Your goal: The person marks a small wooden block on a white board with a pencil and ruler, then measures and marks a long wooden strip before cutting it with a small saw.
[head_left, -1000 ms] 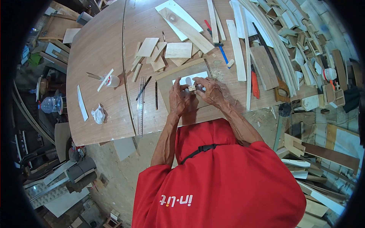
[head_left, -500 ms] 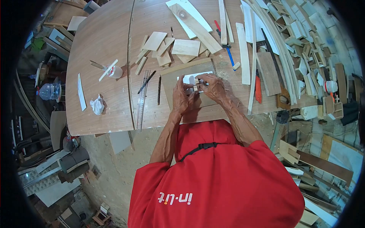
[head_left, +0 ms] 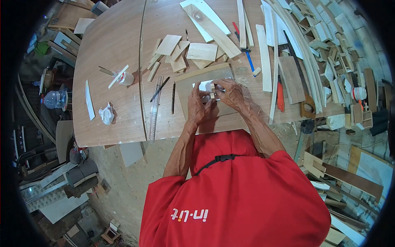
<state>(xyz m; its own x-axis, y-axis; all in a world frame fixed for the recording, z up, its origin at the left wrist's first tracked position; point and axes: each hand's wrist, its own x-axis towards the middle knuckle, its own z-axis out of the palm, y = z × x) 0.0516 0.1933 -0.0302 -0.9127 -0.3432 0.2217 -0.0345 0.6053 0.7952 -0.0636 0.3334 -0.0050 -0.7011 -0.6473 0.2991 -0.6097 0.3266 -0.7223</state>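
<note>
My left hand (head_left: 198, 108) and my right hand (head_left: 231, 96) meet over a flat board (head_left: 184, 89) near the table's front edge. Between their fingertips are small light wooden pieces (head_left: 212, 96), partly hidden by the fingers. Both hands are closed in a pinch on this small work; exactly which piece each one grips is hard to make out. Under the fingers lies a white sheet (head_left: 203, 85), mostly covered. Left of the board rest a dark pencil-like stick (head_left: 173, 99), a dark pen (head_left: 159, 89) and a clear ruler (head_left: 155, 113).
Thin wooden offcuts (head_left: 168, 44) lie piled behind the board. A blue-and-red tool (head_left: 249, 61), long strips (head_left: 263, 57) and a handsaw (head_left: 307, 106) are to the right. A white cup (head_left: 126, 78) with a stick across it and crumpled tissue (head_left: 106, 114) sit at left.
The hands hold almost the same pose over the board, with only a slight shift of the fingers. The whole view has moved a few pixels.
</note>
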